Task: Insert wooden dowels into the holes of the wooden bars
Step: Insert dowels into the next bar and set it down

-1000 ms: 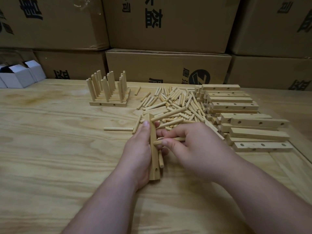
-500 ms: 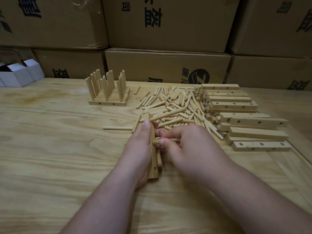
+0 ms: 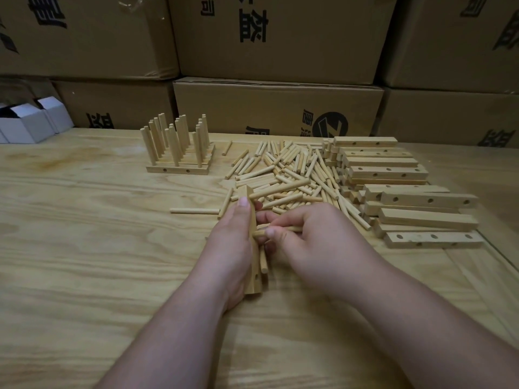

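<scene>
On a wooden table [image 3: 84, 248], the left hand [image 3: 233, 248] grips a wooden bar [image 3: 254, 279] standing on edge, lengthwise away from the viewer. The right hand [image 3: 314, 242] pinches a dowel [image 3: 259, 233], its tip against the bar's side. A loose dowel pile [image 3: 289, 175] lies just behind, with stacked drilled bars [image 3: 393, 175] to its right.

pale wood dowels [image 3: 283, 175], bars [image 3: 421, 200], grained table [image 3: 84, 248]; brown cartons [image 3: 278, 108], black print.

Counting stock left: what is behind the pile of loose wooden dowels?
Behind the pile of loose wooden dowels stands a brown cardboard box with black print. Its bottom edge is partly hidden by the dowels and the stacked wooden bars.
</scene>
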Available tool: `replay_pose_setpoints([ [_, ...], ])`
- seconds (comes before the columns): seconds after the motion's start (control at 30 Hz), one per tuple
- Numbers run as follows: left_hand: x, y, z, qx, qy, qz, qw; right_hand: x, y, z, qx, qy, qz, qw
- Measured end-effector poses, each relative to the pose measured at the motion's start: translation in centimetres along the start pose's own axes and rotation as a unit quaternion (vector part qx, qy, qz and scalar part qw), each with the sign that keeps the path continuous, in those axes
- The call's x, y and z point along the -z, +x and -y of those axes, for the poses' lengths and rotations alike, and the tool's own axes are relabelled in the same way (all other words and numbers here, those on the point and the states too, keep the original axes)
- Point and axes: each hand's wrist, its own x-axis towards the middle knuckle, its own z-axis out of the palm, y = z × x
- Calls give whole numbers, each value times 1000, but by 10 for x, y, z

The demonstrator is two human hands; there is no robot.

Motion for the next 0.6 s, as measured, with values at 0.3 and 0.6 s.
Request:
replay_pose_setpoints([
  [0.3,-1,-3,-1,-25,24,11,999,5,-1,-7,-12,103,33,994],
  [0.6,-1,-4,0,-21,18,4,1000,1,0,-2,4,25,7,1000],
])
